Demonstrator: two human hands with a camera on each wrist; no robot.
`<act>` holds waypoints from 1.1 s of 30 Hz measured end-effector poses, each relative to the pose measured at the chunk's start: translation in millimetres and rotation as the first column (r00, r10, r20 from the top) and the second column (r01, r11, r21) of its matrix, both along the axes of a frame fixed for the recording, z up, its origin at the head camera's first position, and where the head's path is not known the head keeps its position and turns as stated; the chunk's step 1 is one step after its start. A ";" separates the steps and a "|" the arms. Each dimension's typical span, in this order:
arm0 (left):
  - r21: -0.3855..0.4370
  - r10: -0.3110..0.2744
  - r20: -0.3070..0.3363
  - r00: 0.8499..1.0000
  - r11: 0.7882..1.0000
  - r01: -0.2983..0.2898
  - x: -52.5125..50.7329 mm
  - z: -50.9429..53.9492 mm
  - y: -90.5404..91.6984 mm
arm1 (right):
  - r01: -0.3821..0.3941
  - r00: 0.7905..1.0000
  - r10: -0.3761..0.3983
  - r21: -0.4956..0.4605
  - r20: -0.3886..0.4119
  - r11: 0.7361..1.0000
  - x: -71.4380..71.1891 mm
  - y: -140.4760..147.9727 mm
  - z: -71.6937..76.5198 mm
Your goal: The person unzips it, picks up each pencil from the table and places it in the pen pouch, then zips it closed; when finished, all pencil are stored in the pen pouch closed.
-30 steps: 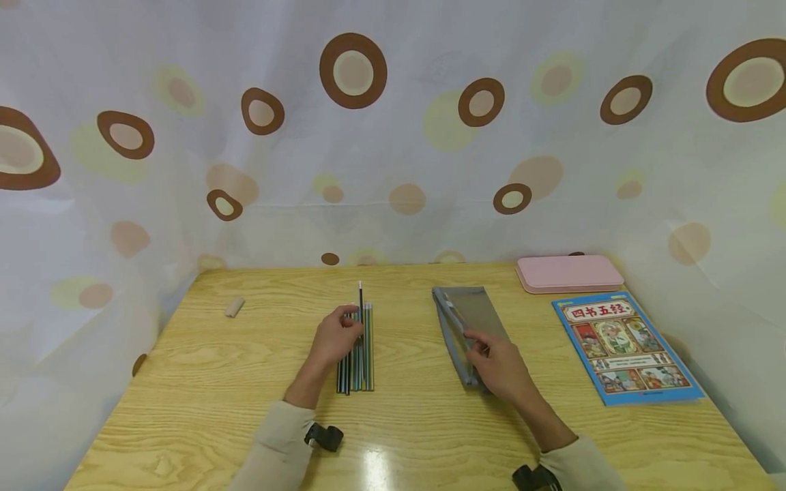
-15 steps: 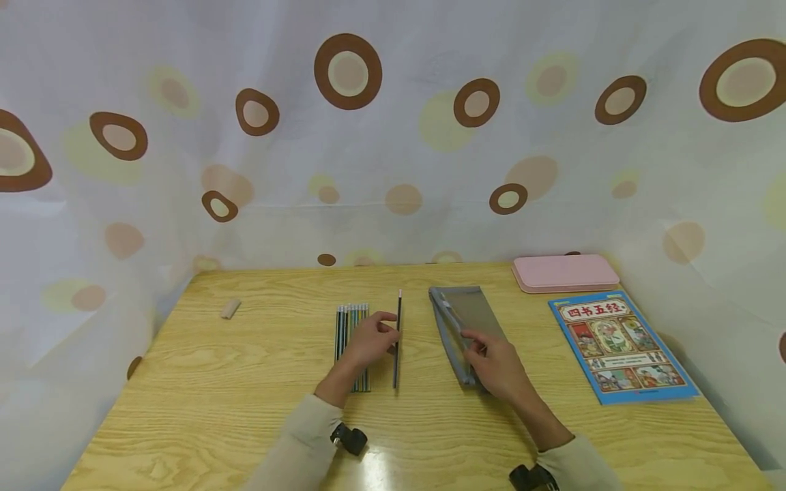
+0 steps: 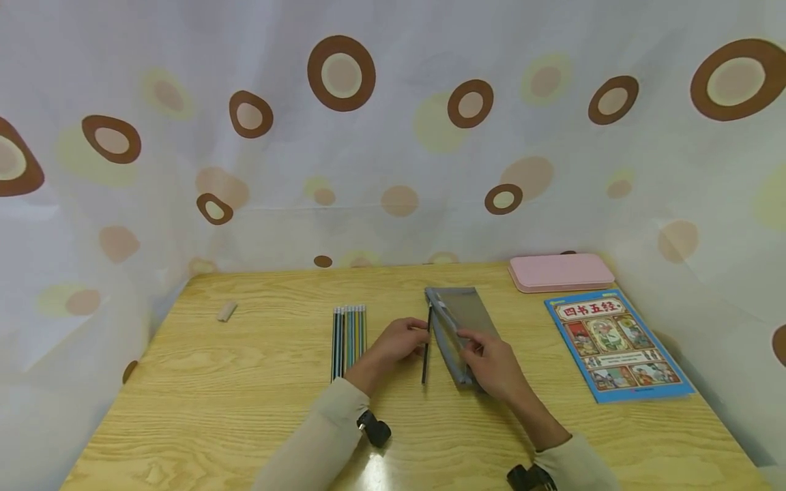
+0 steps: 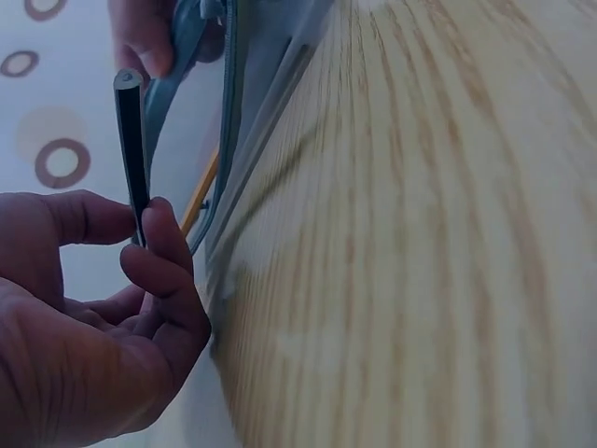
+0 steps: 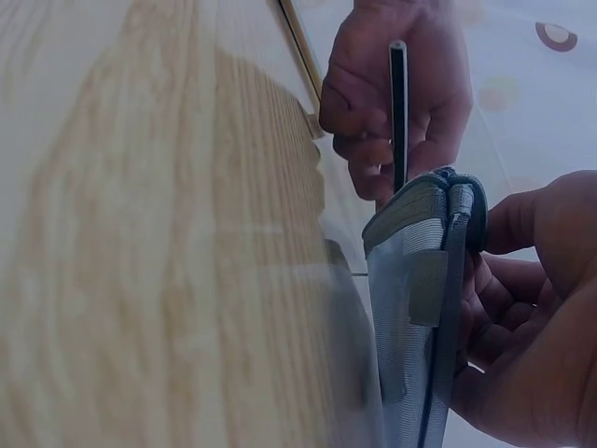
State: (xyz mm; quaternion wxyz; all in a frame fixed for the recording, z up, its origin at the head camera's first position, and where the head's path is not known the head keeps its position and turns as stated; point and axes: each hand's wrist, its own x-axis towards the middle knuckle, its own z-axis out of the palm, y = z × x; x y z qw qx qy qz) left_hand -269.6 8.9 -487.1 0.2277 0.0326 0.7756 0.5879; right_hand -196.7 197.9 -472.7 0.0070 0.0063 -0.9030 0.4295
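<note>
My left hand [image 3: 400, 339] pinches a dark pencil [image 3: 426, 354] between thumb and fingers, at the left edge of a grey zippered pouch [image 3: 475, 308]. In the left wrist view the pencil [image 4: 132, 140] stands out above the fingertips of the left hand [image 4: 112, 327]. My right hand [image 3: 496, 365] grips the pouch's edge by its zipper, as the right wrist view also shows, with the pouch [image 5: 410, 280] beside the right hand [image 5: 541, 308]. Several pencils [image 3: 348, 334] lie side by side left of my left hand, their lower ends partly hidden by my forearm.
A pink case [image 3: 561, 271] lies at the back right of the wooden table [image 3: 202, 409], with a blue-edged book [image 3: 619, 346] in front of it. A small beige block [image 3: 227, 311] lies at the back left.
My left hand has moved right from the row of pencils, carrying one pencil to the pouch. The right hand has stayed on the pouch's edge.
</note>
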 end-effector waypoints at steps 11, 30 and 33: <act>0.042 0.026 -0.021 0.999 0.999 -0.025 -4.2 -2.2 19.0 | -0.003 1.000 0.003 -0.012 -0.007 1.000 0.5 -1.7 -0.1; -0.019 0.075 -0.088 0.993 0.997 -0.077 -12.4 -6.3 47.5 | -0.049 0.998 0.048 -0.029 -0.031 0.998 2.5 -1.5 -0.6; -0.039 0.061 -0.107 0.992 0.997 -0.065 -12.8 -6.1 51.2 | -0.060 0.998 0.059 -0.035 -0.032 0.998 2.7 -0.3 0.0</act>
